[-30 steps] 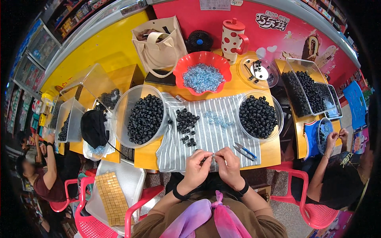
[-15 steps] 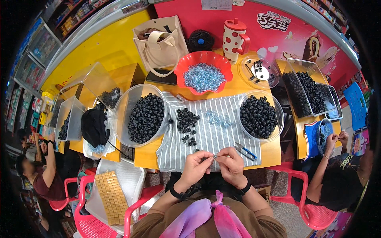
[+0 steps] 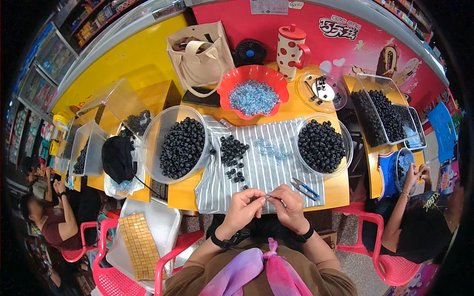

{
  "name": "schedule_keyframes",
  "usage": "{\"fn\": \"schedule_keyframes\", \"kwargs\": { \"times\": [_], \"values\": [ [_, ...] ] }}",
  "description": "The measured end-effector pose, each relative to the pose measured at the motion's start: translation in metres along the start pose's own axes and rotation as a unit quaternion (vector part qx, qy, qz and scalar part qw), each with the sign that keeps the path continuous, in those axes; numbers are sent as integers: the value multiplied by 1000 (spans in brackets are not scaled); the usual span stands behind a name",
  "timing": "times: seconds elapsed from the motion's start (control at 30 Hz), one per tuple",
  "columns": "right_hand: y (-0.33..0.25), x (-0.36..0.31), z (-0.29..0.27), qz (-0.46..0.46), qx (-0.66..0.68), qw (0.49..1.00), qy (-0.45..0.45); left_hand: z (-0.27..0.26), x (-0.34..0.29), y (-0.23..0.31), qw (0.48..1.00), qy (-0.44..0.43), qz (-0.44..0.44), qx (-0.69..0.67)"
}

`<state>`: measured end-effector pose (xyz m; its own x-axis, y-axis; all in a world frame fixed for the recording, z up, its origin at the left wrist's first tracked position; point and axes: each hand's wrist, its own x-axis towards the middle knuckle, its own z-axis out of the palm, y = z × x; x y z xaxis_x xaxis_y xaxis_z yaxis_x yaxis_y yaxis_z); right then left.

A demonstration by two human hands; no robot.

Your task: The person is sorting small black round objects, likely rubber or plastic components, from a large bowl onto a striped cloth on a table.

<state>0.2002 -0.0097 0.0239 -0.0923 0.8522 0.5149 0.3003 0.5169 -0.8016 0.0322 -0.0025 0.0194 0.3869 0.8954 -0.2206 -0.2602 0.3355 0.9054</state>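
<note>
Close together at the cloth's near edge, my left hand (image 3: 245, 206) and my right hand (image 3: 288, 205) pinch a tiny pale, shiny piece (image 3: 267, 197) between their fingertips. Its exact kind is too small to make out. Under them lies a grey-and-white striped cloth (image 3: 210, 185). Beyond my fingers, loose black beads (image 3: 233, 150) spread on the cloth, with small clear-blue beads (image 3: 270, 149) to their right. Blue-handled thread snips (image 3: 306, 189) rest just right of my right hand.
Tubs of black beads (image 3: 181, 148) (image 3: 321, 147) flank the cloth. Behind it stand a red bowl (image 3: 224, 81) of blue beads, a dotted tumbler (image 3: 286, 54), a fan (image 3: 250, 51) and a canvas bag (image 3: 205, 69). People sit at both sides; a pink chair (image 3: 118, 281) is at left.
My hands stay almost in place, still pinching the tiny piece. The person at the left has shifted their arm, and the person at the right has moved their hands slightly.
</note>
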Motion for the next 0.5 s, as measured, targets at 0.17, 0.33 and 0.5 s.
{"fn": "schedule_keyframes", "kwargs": {
  "times": [0.17,0.33,0.5],
  "values": [
    [0,1,-3,-15,-14,1000,-8,-1,2,9,999,-30,-26,0],
    [-2,4,-5,-89,-91,992,-5,0,5,6,999,-29,-35,10],
    [4,-2,-3,-87,-88,992,-18,-5,7,1,996,-45,-59,-46]
  ]
}}
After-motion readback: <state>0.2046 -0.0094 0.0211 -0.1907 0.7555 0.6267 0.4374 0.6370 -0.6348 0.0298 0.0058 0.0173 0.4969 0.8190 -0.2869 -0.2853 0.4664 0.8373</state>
